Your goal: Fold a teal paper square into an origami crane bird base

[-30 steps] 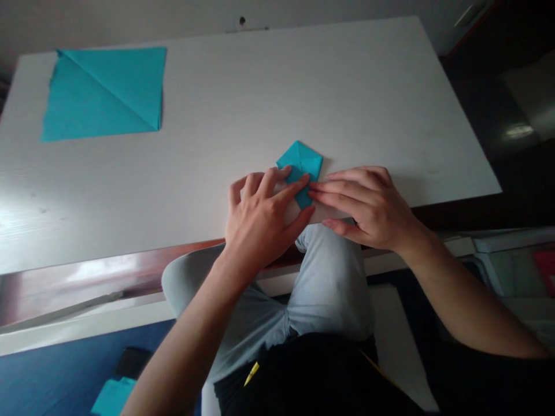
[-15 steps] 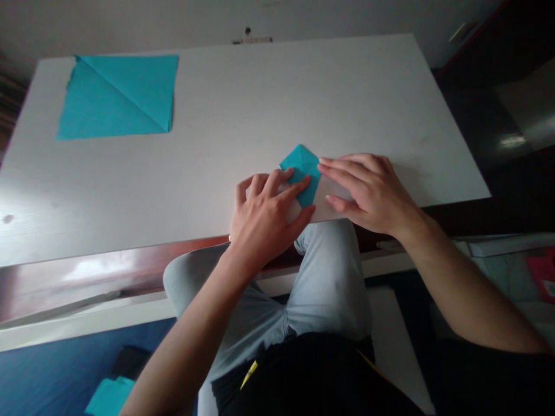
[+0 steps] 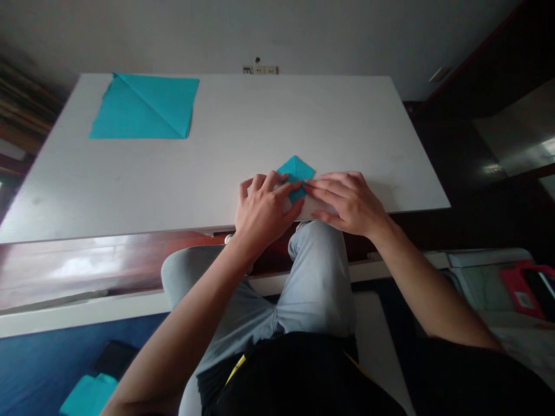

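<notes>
A small folded piece of turquoise paper lies flat near the front edge of the white table, its pointed end facing away from me. My left hand rests over its left and lower part, fingers spread, the fingertips pressing on the paper. From the right, my right hand reaches in with fingers stretched out, and its fingertips touch the paper's right edge close to my left index finger. The fingers hide part of the paper's lower end.
A larger turquoise sheet with a diagonal crease lies at the table's back left. Wall sockets sit just behind the table. My legs are under its front edge. More turquoise material and a red object are lower down.
My right fingertips have slid down the paper's right edge, from its side corner toward my left index finger. My left hand stays on the paper. The camera view has shifted.
</notes>
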Demonstrator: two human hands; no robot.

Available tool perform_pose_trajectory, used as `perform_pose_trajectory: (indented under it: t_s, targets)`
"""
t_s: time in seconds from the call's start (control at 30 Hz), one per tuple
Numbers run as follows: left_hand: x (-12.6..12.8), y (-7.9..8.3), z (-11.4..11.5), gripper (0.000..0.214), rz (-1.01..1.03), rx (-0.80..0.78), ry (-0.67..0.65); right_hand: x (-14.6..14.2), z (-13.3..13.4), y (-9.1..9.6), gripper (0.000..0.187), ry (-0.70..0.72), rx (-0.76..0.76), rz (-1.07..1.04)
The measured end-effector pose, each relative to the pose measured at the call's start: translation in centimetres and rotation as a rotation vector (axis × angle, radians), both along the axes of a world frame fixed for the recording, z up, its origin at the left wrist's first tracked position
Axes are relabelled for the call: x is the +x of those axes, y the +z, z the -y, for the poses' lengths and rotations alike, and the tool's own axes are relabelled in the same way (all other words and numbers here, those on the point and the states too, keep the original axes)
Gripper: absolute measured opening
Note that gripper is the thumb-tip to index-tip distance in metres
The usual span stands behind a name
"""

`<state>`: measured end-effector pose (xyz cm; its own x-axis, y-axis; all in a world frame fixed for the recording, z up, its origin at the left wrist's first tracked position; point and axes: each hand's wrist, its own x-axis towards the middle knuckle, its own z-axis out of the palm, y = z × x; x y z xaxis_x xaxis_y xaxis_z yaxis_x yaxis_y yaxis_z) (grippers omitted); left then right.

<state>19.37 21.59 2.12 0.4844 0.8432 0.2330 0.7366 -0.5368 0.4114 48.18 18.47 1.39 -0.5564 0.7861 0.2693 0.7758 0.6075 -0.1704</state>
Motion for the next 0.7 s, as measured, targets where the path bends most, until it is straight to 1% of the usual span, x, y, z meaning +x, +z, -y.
perform_pose_trajectory:
  t_s: [0.07, 0.2, 0.3, 0.4, 0.47, 0.53, 0.6, 0.67, 0.7]
  targets:
    - [0.0, -0.1, -0.1, 0.036, -0.007, 0.0, 0.0, 0.0, -0.2, -0.1, 0.067, -0.036, -0.018, -0.02]
    - [0.2, 0.0, -0.2, 0.041, -0.047, -0.015, -0.002, -0.2, -0.8, -0.5, 0.085, -0.138, -0.05, -0.075]
    - [0.1, 0.5, -0.4, 0.042, -0.082, -0.024, -0.018, -0.4, -1.2, -1.1, 0.093, -0.199, -0.071, -0.104]
    - [-0.6, 1.1, -0.9, 0.04, -0.153, 0.002, -0.059, -0.1, -1.3, -1.7, 0.095, -0.238, -0.089, -0.137]
    - [-1.3, 1.3, -1.7, 0.041, -0.195, 0.019, -0.118, 0.6, -1.5, -1.7, 0.094, -0.243, -0.109, -0.166]
    - [-2.2, 1.3, -2.8, 0.043, -0.22, 0.019, -0.176, 1.5, -2.4, -1.0, 0.094, -0.25, -0.127, -0.198]
    - [-2.9, 1.3, -4.4, 0.045, -0.229, 0.01, -0.222, 2.4, -4.4, 0.4, 0.092, -0.253, -0.118, -0.216]
    - [-3.4, 1.3, -6.4, 0.048, -0.23, -0.014, -0.275, 2.6, -7.6, 2.1, 0.084, -0.234, -0.063, -0.222]
    - [-3.5, 1.3, -7.5, 0.05, -0.228, -0.03, -0.305, 2.5, -9.6, 2.9, 0.074, -0.205, -0.048, -0.228]
